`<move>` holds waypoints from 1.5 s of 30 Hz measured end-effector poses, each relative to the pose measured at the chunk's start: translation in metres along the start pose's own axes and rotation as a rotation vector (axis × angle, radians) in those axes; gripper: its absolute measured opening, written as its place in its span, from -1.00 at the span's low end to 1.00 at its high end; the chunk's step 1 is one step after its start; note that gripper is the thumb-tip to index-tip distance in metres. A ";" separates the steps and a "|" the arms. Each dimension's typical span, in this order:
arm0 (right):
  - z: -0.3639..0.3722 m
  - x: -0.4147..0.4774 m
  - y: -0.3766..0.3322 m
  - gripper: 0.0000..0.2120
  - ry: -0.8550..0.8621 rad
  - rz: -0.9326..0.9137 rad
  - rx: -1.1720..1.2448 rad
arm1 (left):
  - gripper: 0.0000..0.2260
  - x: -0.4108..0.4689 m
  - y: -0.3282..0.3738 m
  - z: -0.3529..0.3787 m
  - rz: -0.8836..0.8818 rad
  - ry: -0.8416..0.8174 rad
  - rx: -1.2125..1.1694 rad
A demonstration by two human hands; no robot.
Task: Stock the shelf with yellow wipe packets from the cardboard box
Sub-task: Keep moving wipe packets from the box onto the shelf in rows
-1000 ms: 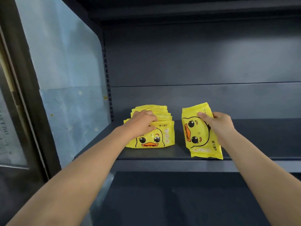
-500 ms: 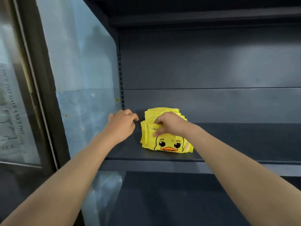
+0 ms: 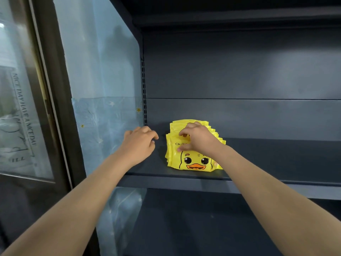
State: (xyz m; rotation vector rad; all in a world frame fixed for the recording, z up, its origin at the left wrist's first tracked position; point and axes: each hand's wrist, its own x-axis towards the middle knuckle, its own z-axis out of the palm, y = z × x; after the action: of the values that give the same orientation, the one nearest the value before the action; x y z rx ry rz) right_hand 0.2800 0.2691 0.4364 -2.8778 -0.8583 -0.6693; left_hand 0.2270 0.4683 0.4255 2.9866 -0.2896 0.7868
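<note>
- Progress looks early to me: a single row of yellow wipe packets (image 3: 195,163) stands on edge at the left end of the shelf (image 3: 276,157), duck face to the front, near the slotted upright (image 3: 144,93) in the back corner.
- These are the only packets in view, and the row takes up a small part of the shelf's width, so I judge that most of the stocking remains.
- Your right grip (image 3: 200,140) is closed on the front packet of the row. The thumb lies on its printed face and the fingers curl over the top edges. You seem to be seating it against the ones behind.
- Your left grip (image 3: 138,145) holds nothing. Its fingers are loosely curled, just beside the row on its left and not touching it.
- The cardboard box is nowhere in view, so you cannot tell how many packets are left in it.
- The number in the row is unclear: stepped top edges show behind the front packet, but your right grip covers several.
- The print along the top of the front packet is half covered, and only a few letters read.
- The shelf's right end is cut off by the frame, and the shelf above is too dark to make out.
- The glass door (image 3: 24,115) at the left carries lettering, only partly legible.
</note>
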 end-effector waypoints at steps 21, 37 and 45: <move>-0.114 -0.126 0.116 -0.40 -0.216 0.317 -0.076 | -0.73 0.026 0.138 -0.072 0.076 -0.069 0.113; -0.206 -0.425 0.217 -0.46 -0.340 0.356 -0.063 | -0.68 -0.121 0.425 -0.126 0.065 -0.103 0.185; -0.221 -0.535 0.234 -0.50 -0.402 0.415 0.034 | -0.66 -0.198 0.511 -0.124 0.148 -0.241 0.195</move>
State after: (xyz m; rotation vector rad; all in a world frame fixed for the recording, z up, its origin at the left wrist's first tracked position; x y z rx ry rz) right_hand -0.0818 -0.2396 0.4227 -3.0584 -0.2647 -0.0370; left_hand -0.0989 0.0109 0.4310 3.2793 -0.4735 0.4887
